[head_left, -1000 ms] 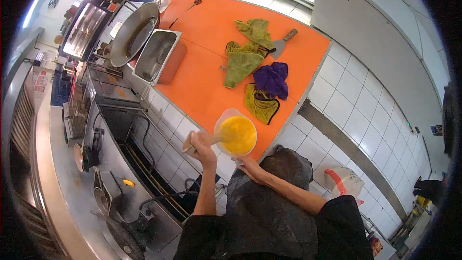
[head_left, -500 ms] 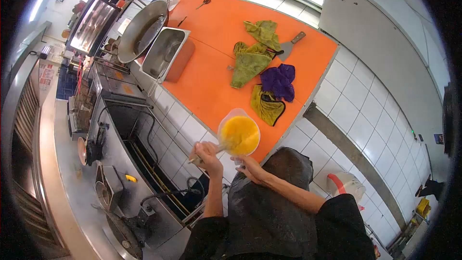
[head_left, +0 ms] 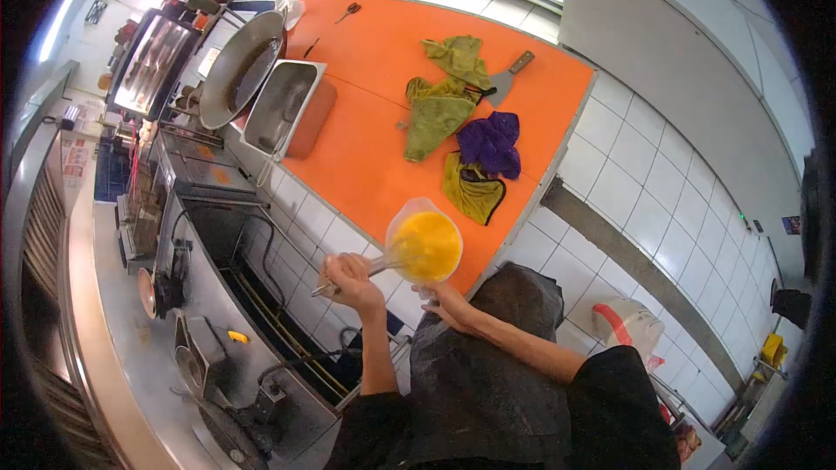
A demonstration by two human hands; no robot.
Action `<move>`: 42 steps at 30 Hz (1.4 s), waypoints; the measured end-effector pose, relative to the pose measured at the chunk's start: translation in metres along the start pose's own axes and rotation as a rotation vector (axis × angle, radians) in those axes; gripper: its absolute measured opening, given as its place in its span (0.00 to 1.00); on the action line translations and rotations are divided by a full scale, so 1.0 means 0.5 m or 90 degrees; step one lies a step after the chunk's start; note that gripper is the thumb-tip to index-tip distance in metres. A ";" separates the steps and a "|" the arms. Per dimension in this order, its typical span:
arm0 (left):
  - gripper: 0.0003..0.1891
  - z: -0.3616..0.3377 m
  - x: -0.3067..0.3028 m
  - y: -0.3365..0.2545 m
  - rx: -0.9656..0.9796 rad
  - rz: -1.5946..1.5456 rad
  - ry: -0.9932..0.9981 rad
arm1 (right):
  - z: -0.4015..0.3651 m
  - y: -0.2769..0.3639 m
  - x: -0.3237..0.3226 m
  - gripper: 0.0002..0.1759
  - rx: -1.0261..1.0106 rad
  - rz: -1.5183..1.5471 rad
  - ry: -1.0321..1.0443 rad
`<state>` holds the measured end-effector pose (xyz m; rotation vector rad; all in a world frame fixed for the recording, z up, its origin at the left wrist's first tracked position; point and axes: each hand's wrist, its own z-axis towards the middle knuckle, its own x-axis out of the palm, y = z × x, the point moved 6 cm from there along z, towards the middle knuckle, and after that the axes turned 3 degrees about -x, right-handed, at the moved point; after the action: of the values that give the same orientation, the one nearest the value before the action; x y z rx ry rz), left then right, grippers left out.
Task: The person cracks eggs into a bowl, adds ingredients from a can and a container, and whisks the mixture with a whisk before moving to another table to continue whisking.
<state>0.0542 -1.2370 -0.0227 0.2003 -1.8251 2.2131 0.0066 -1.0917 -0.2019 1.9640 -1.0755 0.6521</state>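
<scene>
My left hand [head_left: 353, 282] is closed around the metal handle of a whisk [head_left: 380, 265]. The whisk's wire end dips into yellow liquid [head_left: 427, 245], which looks like beaten egg. That liquid fills much of a pale, translucent plastic jug [head_left: 398, 217] at the near corner of the orange table. On the jug's near side, my right hand [head_left: 448, 305] grips its handle, which the fingers partly hide. Just beyond the jug lie yellow-green cloths [head_left: 471, 194] and a purple cloth [head_left: 490, 144].
A broad scraper [head_left: 509, 78] and scissors [head_left: 349, 12] lie on the orange table [head_left: 348, 139]. A steel pan [head_left: 281, 104] and a large wok [head_left: 242, 70] stand at its left edge. The metal cooking counter [head_left: 209, 287] runs along my left; a white bucket [head_left: 627, 328] stands at right.
My left hand has shifted up and left relative to the jug, exposing more of the whisk handle. My right hand keeps its hold on the jug. The whole view has shifted slightly.
</scene>
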 end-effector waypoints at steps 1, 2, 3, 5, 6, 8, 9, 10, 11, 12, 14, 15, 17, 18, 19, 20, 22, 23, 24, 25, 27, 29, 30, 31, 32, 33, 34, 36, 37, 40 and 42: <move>0.22 -0.004 -0.020 0.047 -0.019 0.022 -0.095 | 0.006 0.002 0.000 0.30 0.006 -0.004 -0.004; 0.22 -0.006 -0.027 0.088 -0.017 0.020 -0.095 | 0.008 0.002 0.000 0.30 0.005 -0.005 -0.002; 0.22 -0.007 -0.024 0.132 -0.045 0.079 -0.045 | 0.007 0.001 0.002 0.32 -0.010 -0.008 0.020; 0.22 -0.009 0.015 0.137 -0.140 0.078 -0.026 | 0.000 0.014 0.012 0.33 -0.028 -0.008 0.037; 0.22 0.008 0.037 0.110 -0.145 0.075 -0.018 | -0.006 0.025 0.018 0.34 -0.028 -0.031 0.034; 0.22 0.034 0.038 0.036 -0.085 0.097 -0.025 | -0.018 0.015 0.015 0.36 -0.012 -0.046 0.020; 0.22 0.036 0.049 0.011 -0.115 0.011 -0.012 | -0.015 0.012 0.012 0.36 -0.021 -0.058 0.030; 0.22 0.027 0.018 0.082 -0.120 0.012 -0.013 | -0.011 0.012 0.012 0.36 -0.035 -0.072 0.042; 0.22 0.011 -0.026 0.177 0.041 0.169 0.000 | -0.004 0.004 0.008 0.36 -0.034 -0.072 0.040; 0.23 -0.013 -0.034 0.222 0.204 0.323 0.013 | 0.004 -0.007 0.001 0.35 -0.029 -0.091 0.030; 0.23 0.014 0.027 0.156 -0.119 0.177 -0.088 | 0.013 0.002 -0.002 0.34 -0.033 -0.107 0.014; 0.23 0.033 0.041 0.077 -0.170 0.097 -0.087 | -0.005 -0.001 0.011 0.34 -0.024 -0.118 0.019; 0.22 0.063 0.033 0.023 -0.159 -0.070 0.021 | -0.001 -0.011 0.010 0.35 -0.022 -0.129 0.028; 0.22 0.037 0.020 0.080 -0.163 -0.070 0.022 | -0.002 -0.022 0.010 0.35 -0.020 -0.128 0.025; 0.23 -0.003 -0.008 0.182 -0.096 0.136 -0.034 | -0.001 -0.021 0.004 0.34 -0.027 -0.125 0.012; 0.23 -0.024 -0.039 0.255 -0.027 0.343 -0.093 | 0.002 -0.019 0.004 0.34 -0.031 -0.122 0.002; 0.23 0.029 -0.054 0.211 -0.115 0.154 -0.183 | 0.007 -0.008 0.005 0.33 -0.036 -0.128 0.016; 0.23 0.047 -0.008 0.116 -0.151 0.091 -0.122 | 0.000 -0.018 0.006 0.33 -0.029 -0.124 0.026; 0.23 0.063 0.039 0.020 -0.191 0.032 -0.065 | 0.007 -0.015 0.002 0.33 -0.028 -0.121 0.023; 0.22 0.063 0.039 0.000 -0.143 -0.095 -0.005 | 0.010 -0.018 0.000 0.32 -0.038 -0.143 0.027; 0.22 -0.013 0.037 0.124 -0.152 0.061 -0.074 | 0.012 -0.019 -0.005 0.32 -0.047 -0.175 0.022; 0.23 0.013 -0.092 0.299 -0.027 0.294 -0.262 | 0.014 -0.010 0.005 0.32 -0.039 -0.212 0.027; 0.22 0.031 -0.055 0.219 -0.078 0.171 -0.172 | 0.002 -0.020 0.002 0.33 -0.017 -0.244 0.024; 0.22 0.046 -0.009 0.131 -0.146 0.048 -0.093 | 0.006 -0.029 -0.007 0.35 -0.086 -0.222 -0.018; 0.22 0.058 0.036 0.041 -0.224 -0.058 -0.027 | 0.005 -0.024 -0.006 0.35 -0.087 -0.219 -0.020; 0.23 0.046 0.034 0.040 -0.189 -0.058 -0.043 | 0.001 -0.013 0.000 0.35 -0.096 -0.220 -0.021; 0.23 0.019 0.027 0.101 -0.189 -0.059 -0.041 | -0.002 -0.002 0.002 0.36 -0.107 -0.227 -0.021; 0.23 -0.027 0.004 0.225 -0.049 0.281 0.007 | -0.006 -0.006 0.009 0.35 -0.116 -0.240 -0.017; 0.23 -0.010 0.013 0.201 -0.047 0.274 0.009 | -0.006 -0.001 0.007 0.35 -0.127 -0.249 -0.019; 0.23 0.064 0.024 0.056 -0.159 -0.064 -0.001 | 0.010 -0.013 -0.014 0.35 -0.070 -0.262 -0.049; 0.23 0.012 0.036 0.093 -0.164 0.003 -0.057 | 0.014 -0.021 -0.017 0.33 -0.063 -0.255 -0.030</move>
<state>0.0232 -1.2485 -0.0602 0.2462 -2.1364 1.9752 0.0118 -1.0902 -0.2160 2.0355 -0.6952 0.3295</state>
